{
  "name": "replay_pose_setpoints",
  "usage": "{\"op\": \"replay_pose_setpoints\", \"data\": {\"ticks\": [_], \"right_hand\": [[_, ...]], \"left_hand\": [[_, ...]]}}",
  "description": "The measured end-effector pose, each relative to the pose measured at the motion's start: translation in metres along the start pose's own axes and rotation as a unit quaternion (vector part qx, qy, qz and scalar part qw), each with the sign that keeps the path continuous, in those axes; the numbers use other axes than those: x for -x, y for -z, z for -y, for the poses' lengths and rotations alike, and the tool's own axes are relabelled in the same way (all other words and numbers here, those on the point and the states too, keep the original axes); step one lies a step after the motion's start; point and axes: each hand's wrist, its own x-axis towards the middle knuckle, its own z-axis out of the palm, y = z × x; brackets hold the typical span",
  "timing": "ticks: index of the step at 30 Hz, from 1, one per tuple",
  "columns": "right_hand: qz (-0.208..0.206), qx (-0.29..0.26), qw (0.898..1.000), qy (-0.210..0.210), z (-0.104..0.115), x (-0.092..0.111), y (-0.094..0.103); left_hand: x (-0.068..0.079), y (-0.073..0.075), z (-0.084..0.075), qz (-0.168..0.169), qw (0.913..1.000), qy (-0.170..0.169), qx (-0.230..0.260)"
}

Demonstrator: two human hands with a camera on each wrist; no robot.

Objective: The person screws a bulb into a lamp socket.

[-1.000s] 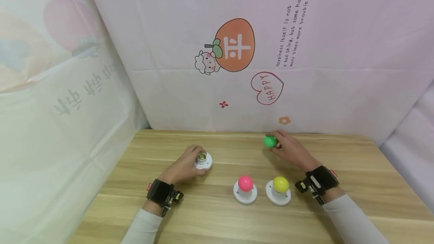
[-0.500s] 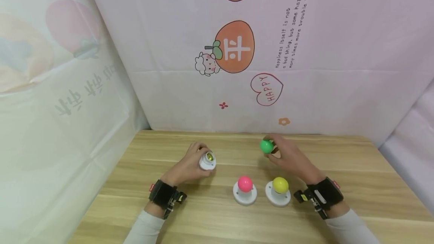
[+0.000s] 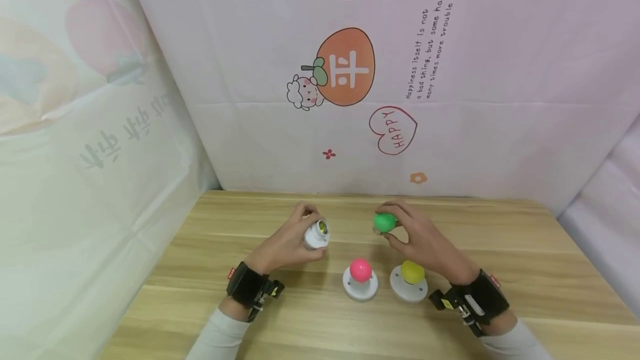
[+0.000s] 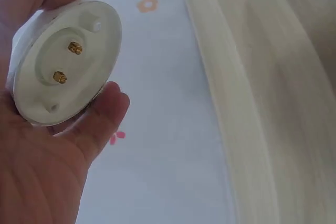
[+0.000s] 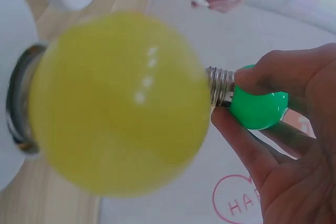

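Note:
My left hand (image 3: 290, 240) grips a white lamp holder (image 3: 315, 236) by its rim and holds it above the table. Its socket tilts to the right, and the left wrist view shows the underside of the lamp holder (image 4: 68, 66) with two brass screws. Between the thumb and fingers of my right hand (image 3: 422, 238) is a green light bulb (image 3: 384, 223). In the right wrist view the metal screw base of the green bulb (image 5: 260, 106) points left, toward the lamp holder. A gap separates bulb and socket.
Nearer me on the wooden table (image 3: 300, 321) stand a pink bulb (image 3: 360, 270) and a yellow bulb (image 3: 412, 272), each upright in a white lamp holder. The right forearm passes close to the yellow one. A printed white cloth (image 3: 250, 143) hangs behind the table.
The lamp holder has been lifted off the table, tilted and carried right by my left hand. My right hand has brought the green bulb leftward and turned its screw base toward the left.

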Motion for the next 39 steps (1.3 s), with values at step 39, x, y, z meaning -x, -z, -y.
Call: {"op": "replay_pose_setpoints", "data": {"ticks": [39], "right_hand": [[-0.036, -0.036, 0.993, 0.108, 0.049, -0.010, 0.000]], "left_hand": [[-0.016, -0.010, -0.040, 0.020, 0.9922, -0.122, 0.015]]}}
